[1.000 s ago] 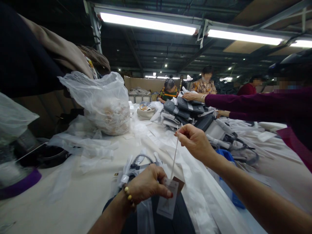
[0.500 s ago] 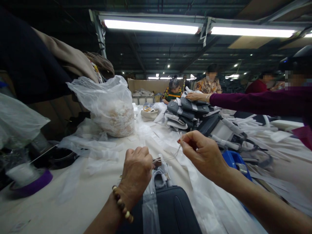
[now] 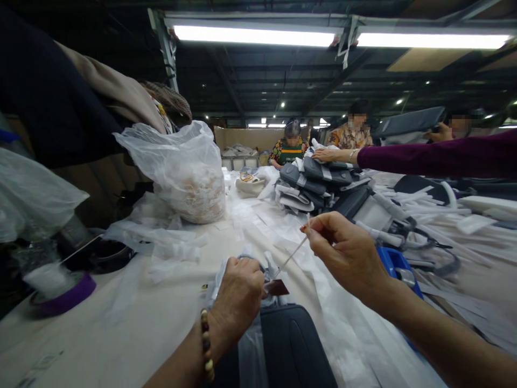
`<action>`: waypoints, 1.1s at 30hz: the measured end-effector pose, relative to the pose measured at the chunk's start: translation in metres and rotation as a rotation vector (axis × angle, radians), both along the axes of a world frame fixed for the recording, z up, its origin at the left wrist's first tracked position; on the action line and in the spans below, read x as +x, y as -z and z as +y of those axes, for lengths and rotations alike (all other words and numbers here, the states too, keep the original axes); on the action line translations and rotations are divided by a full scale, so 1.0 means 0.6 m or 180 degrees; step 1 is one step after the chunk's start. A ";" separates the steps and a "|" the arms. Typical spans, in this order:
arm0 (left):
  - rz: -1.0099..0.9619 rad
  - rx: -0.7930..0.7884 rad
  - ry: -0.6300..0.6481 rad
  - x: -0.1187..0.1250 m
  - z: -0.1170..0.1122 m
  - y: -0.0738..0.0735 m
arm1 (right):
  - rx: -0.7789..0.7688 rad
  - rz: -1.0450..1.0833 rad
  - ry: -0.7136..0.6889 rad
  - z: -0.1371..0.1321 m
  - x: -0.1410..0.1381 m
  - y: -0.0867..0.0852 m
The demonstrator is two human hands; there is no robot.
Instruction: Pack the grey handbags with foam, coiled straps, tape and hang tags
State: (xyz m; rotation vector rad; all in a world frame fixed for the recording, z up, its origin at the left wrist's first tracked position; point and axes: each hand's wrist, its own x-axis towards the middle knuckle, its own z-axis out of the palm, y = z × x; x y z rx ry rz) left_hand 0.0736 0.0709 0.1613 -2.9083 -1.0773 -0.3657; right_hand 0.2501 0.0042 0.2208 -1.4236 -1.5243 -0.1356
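Tag (image 3: 278, 288) partly hidden by left hand (image 3: 241, 283), curled around it, fingertips lost to me, knuckles up, dark case (image 3: 291, 345) beneath. Right hand (image 3: 345, 248), held higher, pinches string (image 3: 293, 253).

The left arm (image 3: 181, 355) comes in from the near side and leans to the right. The left hand (image 3: 240, 285) is curled in, with its back facing up and its fingers (image 3: 254, 277) bent. The right arm (image 3: 440, 328) comes in from the near right and points left. The right hand (image 3: 347, 250) pinches with its thumb (image 3: 320, 246) and first finger (image 3: 321, 221).
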 end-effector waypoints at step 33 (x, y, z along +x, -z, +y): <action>-0.2744 -0.3050 0.0662 0.065 -0.024 -0.023 | -0.1015 0.1764 -0.1191 -0.010 0.001 0.023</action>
